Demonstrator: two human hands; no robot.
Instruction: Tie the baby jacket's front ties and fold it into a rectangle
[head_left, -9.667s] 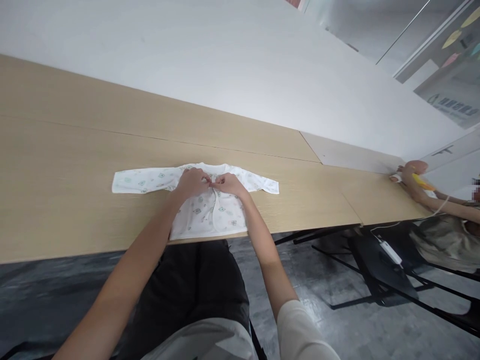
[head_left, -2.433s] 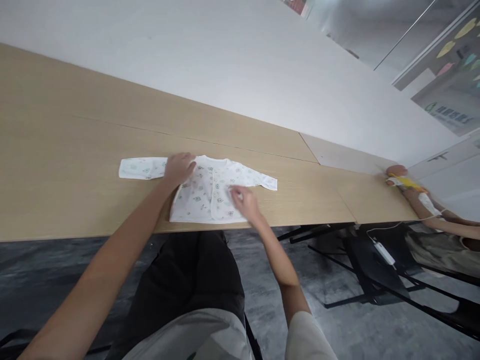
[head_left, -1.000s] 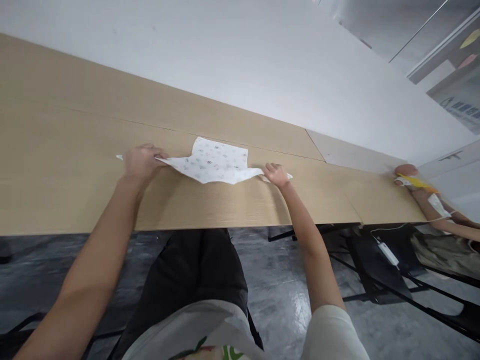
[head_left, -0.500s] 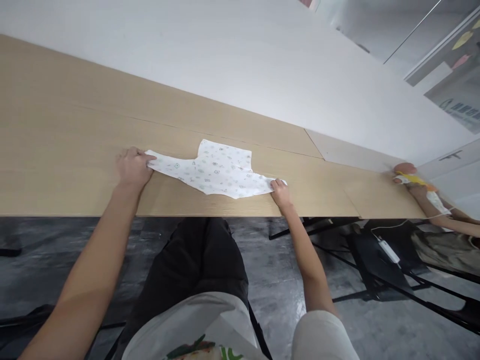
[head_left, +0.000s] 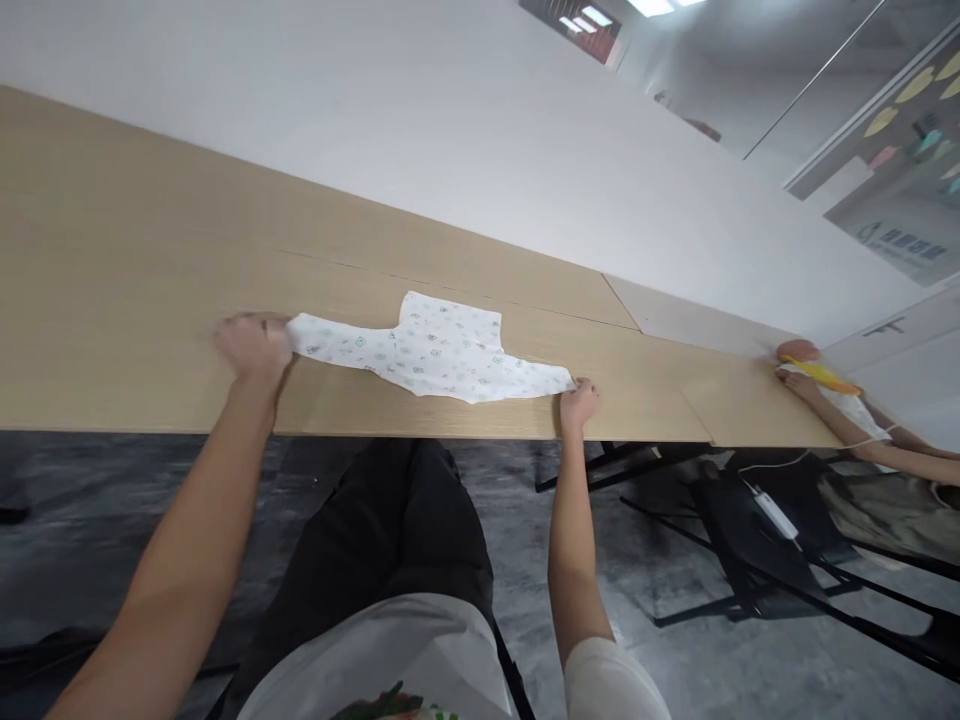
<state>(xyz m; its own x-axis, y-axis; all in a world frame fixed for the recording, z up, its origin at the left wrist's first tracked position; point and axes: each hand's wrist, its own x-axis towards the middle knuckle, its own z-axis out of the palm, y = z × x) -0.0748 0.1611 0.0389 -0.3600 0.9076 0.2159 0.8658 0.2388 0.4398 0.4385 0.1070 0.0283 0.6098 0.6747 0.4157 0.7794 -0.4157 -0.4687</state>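
Note:
A small white baby top with a fine scattered print lies flat on the wooden table, its two sleeves spread to either side. The left sleeve's end is pinched by my left hand, which is slightly blurred. At the tip of the other sleeve, my right hand is closed with the fabric between its fingers. The body of the garment points away from me, towards the wall.
The long wooden table runs along a white partition. At its far right end, another person's hands hold a doll in yellow and white clothing. Black folding chairs and a white power strip are on the right.
My right hand has shifted outward to the right, and the sleeve there is stretched straighter. My left hand has moved slightly left. The view has tilted a little.

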